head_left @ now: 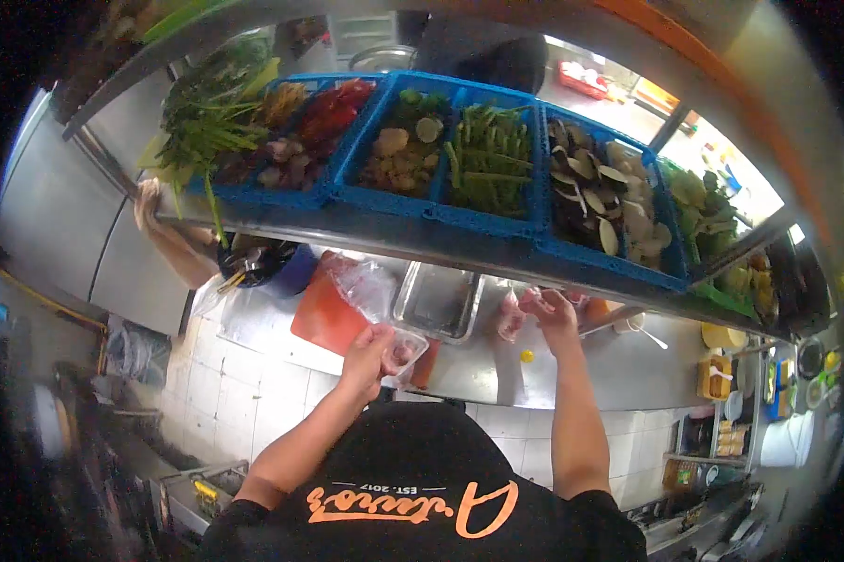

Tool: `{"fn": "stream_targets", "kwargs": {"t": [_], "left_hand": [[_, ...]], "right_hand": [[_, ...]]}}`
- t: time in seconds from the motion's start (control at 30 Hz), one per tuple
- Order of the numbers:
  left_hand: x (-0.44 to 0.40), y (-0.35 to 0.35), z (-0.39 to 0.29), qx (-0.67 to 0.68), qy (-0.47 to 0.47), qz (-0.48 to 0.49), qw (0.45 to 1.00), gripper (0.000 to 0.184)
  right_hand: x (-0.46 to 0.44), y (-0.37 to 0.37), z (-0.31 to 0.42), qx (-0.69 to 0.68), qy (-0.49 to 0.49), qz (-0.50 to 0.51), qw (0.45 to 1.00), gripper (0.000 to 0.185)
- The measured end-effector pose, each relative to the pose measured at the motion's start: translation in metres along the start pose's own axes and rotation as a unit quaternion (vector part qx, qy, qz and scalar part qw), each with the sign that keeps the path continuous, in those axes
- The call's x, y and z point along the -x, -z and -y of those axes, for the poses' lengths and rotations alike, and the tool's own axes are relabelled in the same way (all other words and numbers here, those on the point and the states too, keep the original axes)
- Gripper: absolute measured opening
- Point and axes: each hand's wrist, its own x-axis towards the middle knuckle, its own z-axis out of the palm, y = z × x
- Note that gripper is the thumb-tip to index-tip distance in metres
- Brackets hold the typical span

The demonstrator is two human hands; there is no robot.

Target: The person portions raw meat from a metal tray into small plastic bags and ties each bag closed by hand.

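Observation:
My left hand (369, 356) is closed round the edge of a small clear plastic tub (406, 352) with pinkish meat in it, above the front edge of the steel counter (478, 375). My right hand (557, 314) reaches under the shelf, its fingers bent at a small plastic bag of pink meat (511, 317). Its fingertips are partly hidden, and the bag seems to be in their grasp. Between my hands lies a rectangular metal tray (438, 302). An orange cutting board (326, 314) with a crumpled clear plastic bag (361, 286) lies beyond my left hand.
Above the counter, a steel shelf (384, 225) holds blue crates (485, 217) of cut vegetables. At left, another person's hand (147, 199) touches the shelf end. A dark blue tub (286, 273) with utensils stands at the counter's left. A small yellow object (527, 356) lies near my right hand.

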Motion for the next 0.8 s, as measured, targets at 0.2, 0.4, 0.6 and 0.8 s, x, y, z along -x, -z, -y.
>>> {"fn": "stream_targets", "kwargs": {"t": [0.2,0.4,0.6,0.8], "left_hand": [[0.004,-0.008,-0.009,0.007,0.007,0.001,1.000,0.016],[0.003,-0.006,-0.009,0.009,0.029,-0.003,1.000,0.017],[-0.005,0.004,-0.005,0.044,0.018,0.007,0.999,0.014],[-0.004,0.008,0.002,0.052,0.024,-0.029,0.998,0.014]], "right_hand": [[0.047,-0.088,0.135,-0.218,-0.142,0.093,0.961,0.027],[0.080,-0.177,0.136,0.148,-0.007,0.132,0.980,0.031],[0.083,-0.215,0.127,0.089,-0.068,0.145,0.983,0.030],[0.073,-0.220,0.098,0.335,0.149,0.302,0.880,0.018]]}}
